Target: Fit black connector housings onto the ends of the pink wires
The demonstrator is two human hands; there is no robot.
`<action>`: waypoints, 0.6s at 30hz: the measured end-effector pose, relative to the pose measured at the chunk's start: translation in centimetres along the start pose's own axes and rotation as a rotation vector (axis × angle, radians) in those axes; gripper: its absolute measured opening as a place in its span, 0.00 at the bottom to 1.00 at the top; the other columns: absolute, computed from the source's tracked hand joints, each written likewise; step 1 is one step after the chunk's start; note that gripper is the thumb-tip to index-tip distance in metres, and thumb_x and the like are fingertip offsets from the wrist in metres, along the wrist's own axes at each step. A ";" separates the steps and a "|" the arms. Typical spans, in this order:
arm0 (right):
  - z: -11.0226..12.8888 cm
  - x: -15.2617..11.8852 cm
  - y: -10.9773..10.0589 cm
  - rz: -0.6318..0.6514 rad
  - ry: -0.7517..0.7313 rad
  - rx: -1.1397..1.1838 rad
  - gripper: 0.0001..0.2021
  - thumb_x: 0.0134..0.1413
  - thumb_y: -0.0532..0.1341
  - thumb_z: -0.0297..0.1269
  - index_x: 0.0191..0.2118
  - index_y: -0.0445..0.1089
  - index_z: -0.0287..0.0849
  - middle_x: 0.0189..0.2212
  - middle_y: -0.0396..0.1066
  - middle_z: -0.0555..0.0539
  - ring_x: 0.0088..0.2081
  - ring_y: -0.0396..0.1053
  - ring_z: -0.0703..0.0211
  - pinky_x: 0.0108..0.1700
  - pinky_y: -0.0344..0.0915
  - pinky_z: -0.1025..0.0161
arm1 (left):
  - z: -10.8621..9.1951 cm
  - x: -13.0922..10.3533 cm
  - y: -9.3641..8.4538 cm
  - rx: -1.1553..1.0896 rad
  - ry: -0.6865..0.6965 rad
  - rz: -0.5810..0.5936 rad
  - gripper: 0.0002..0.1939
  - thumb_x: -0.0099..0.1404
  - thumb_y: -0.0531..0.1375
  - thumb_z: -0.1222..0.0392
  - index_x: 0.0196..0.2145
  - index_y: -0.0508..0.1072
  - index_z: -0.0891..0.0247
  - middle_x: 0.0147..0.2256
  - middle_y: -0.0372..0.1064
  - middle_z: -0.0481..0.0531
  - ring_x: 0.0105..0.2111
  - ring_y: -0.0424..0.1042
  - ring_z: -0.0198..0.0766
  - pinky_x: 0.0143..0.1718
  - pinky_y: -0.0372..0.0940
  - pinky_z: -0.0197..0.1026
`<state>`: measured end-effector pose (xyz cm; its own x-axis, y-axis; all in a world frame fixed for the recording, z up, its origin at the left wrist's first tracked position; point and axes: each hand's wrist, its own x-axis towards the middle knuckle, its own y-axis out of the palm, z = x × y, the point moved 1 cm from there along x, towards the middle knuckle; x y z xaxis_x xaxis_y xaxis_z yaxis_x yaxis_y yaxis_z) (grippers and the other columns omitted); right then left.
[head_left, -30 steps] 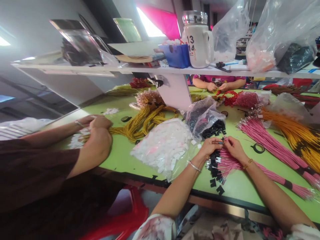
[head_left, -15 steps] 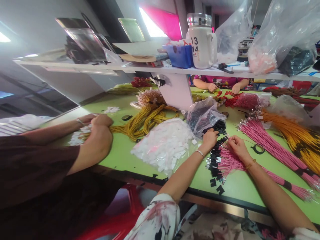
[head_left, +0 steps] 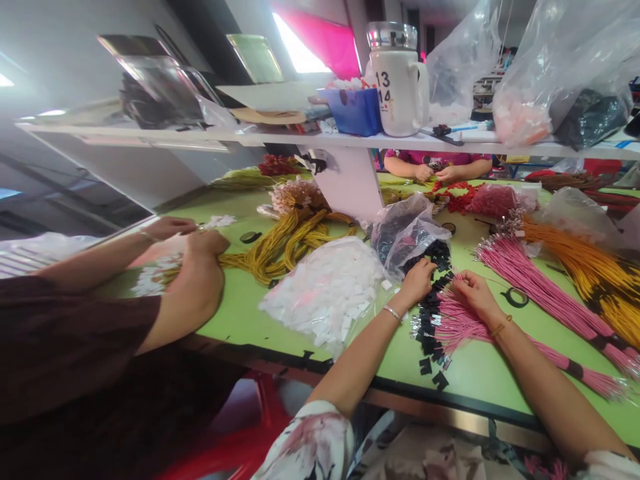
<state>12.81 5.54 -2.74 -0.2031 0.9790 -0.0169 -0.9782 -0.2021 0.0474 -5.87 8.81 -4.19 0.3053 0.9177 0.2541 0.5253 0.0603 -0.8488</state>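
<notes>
My left hand is closed in a pinch at the edge of a heap of small black plastic pieces; what its fingertips hold is too small to make out. Close by on the right, my right hand pinches the metal-tipped end of a pink wire. Beneath both hands fans a bundle of pink wires, with more black pieces strung along its tips. An opened clear bag with dark contents lies just behind my left hand.
A bag of white pieces lies left of my forearm, near yellow cables. A co-worker's arms work at the left; another person sits opposite. Pink wires, orange wires and black tape lie right. Overhead runs a shelf.
My two hands stay almost in place, with only slight finger movement. At the left, the co-worker's far hand has moved apart from the near one. The hands opposite have come closer together.
</notes>
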 end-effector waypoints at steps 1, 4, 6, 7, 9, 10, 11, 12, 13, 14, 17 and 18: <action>0.1 0.0 0.0 0.000 0.000 0.015 0.15 0.46 0.67 0.46 0.26 0.63 0.43 0.17 0.56 0.57 0.19 0.50 0.68 0.23 0.44 0.66 | 0.1 -0.1 -0.1 -0.003 0.008 0.005 0.23 0.62 0.50 0.74 0.51 0.73 0.64 0.47 0.67 0.58 0.47 0.68 0.40 0.52 0.65 0.42; 0.2 0.0 0.0 0.012 0.012 0.044 0.17 0.44 0.68 0.48 0.26 0.63 0.43 0.16 0.58 0.57 0.19 0.50 0.67 0.22 0.45 0.67 | 0.0 -0.3 -0.8 0.018 0.040 0.078 0.26 0.59 0.51 0.75 0.53 0.73 0.65 0.50 0.66 0.59 0.49 0.68 0.42 0.53 0.64 0.43; 0.2 0.0 0.1 0.023 0.031 0.035 0.18 0.43 0.68 0.50 0.26 0.64 0.43 0.16 0.58 0.57 0.19 0.50 0.67 0.22 0.45 0.67 | -0.2 -0.3 -1.2 0.041 0.052 0.174 0.23 0.60 0.52 0.75 0.50 0.75 0.64 0.46 0.67 0.59 0.47 0.69 0.42 0.52 0.65 0.43; 0.1 0.0 0.1 0.021 0.035 0.022 0.18 0.43 0.69 0.50 0.26 0.64 0.43 0.16 0.57 0.57 0.19 0.50 0.68 0.22 0.44 0.67 | -0.4 -0.3 -1.4 0.053 0.047 0.210 0.21 0.61 0.52 0.74 0.48 0.76 0.64 0.44 0.68 0.58 0.46 0.69 0.43 0.51 0.65 0.43; 0.0 -0.1 0.1 0.013 0.030 -0.009 0.19 0.43 0.69 0.52 0.26 0.65 0.42 0.16 0.57 0.57 0.19 0.50 0.68 0.22 0.44 0.67 | -0.7 -0.4 -1.8 0.074 0.010 0.238 0.18 0.62 0.53 0.72 0.46 0.76 0.64 0.42 0.68 0.58 0.44 0.70 0.42 0.50 0.65 0.43; 0.0 -0.1 0.1 0.011 0.023 -0.023 0.19 0.44 0.68 0.53 0.26 0.65 0.42 0.16 0.57 0.57 0.19 0.50 0.68 0.22 0.44 0.66 | -0.8 -0.4 -1.8 0.082 -0.018 0.231 0.17 0.63 0.53 0.71 0.47 0.75 0.64 0.43 0.67 0.58 0.44 0.70 0.42 0.49 0.65 0.43; -0.1 -0.1 0.2 0.011 0.014 -0.033 0.20 0.44 0.68 0.54 0.25 0.65 0.42 0.17 0.57 0.56 0.19 0.50 0.68 0.22 0.44 0.66 | -0.9 -0.5 -1.9 0.085 -0.048 0.219 0.17 0.63 0.54 0.70 0.48 0.75 0.64 0.44 0.67 0.58 0.43 0.70 0.42 0.49 0.65 0.42; -0.1 -0.1 0.2 0.013 0.007 -0.040 0.20 0.45 0.67 0.54 0.25 0.65 0.42 0.17 0.57 0.56 0.20 0.50 0.68 0.23 0.44 0.66 | -0.9 -0.6 -1.9 0.083 -0.076 0.204 0.17 0.64 0.55 0.69 0.49 0.74 0.63 0.45 0.66 0.58 0.43 0.70 0.42 0.49 0.65 0.42; -0.2 -0.1 0.2 0.017 0.002 -0.045 0.20 0.46 0.67 0.55 0.26 0.65 0.42 0.17 0.57 0.56 0.20 0.50 0.67 0.23 0.45 0.66 | -1.0 -0.7 -1.9 0.070 -0.101 0.182 0.16 0.64 0.55 0.68 0.48 0.74 0.63 0.46 0.66 0.57 0.43 0.70 0.41 0.48 0.65 0.42; -0.3 -0.1 0.1 0.021 0.000 -0.050 0.21 0.47 0.66 0.56 0.26 0.65 0.42 0.18 0.57 0.56 0.20 0.50 0.67 0.23 0.45 0.66 | -1.0 -0.8 -1.9 0.043 -0.121 0.151 0.15 0.63 0.56 0.68 0.47 0.74 0.62 0.46 0.66 0.57 0.43 0.70 0.41 0.49 0.65 0.42; -0.5 0.0 0.1 0.026 -0.003 -0.062 0.21 0.49 0.65 0.56 0.25 0.63 0.43 0.18 0.55 0.56 0.21 0.48 0.67 0.23 0.45 0.66 | -1.1 -0.9 -1.9 -0.164 -0.164 -0.013 0.10 0.62 0.57 0.68 0.39 0.77 0.62 0.43 0.68 0.55 0.43 0.70 0.40 0.49 0.65 0.42; -0.6 0.0 0.1 0.026 -0.004 -0.062 0.21 0.50 0.64 0.56 0.25 0.63 0.43 0.17 0.54 0.56 0.21 0.48 0.67 0.23 0.45 0.66 | -1.2 -0.8 -1.9 -0.283 -0.194 -0.068 0.08 0.62 0.58 0.67 0.38 0.77 0.62 0.41 0.69 0.54 0.41 0.71 0.39 0.47 0.66 0.42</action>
<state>12.70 5.51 -3.31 -0.2283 0.9735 -0.0120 -0.9735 -0.2284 -0.0140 -6.17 7.46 -2.21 0.1195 0.9744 0.1902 0.7469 0.0379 -0.6638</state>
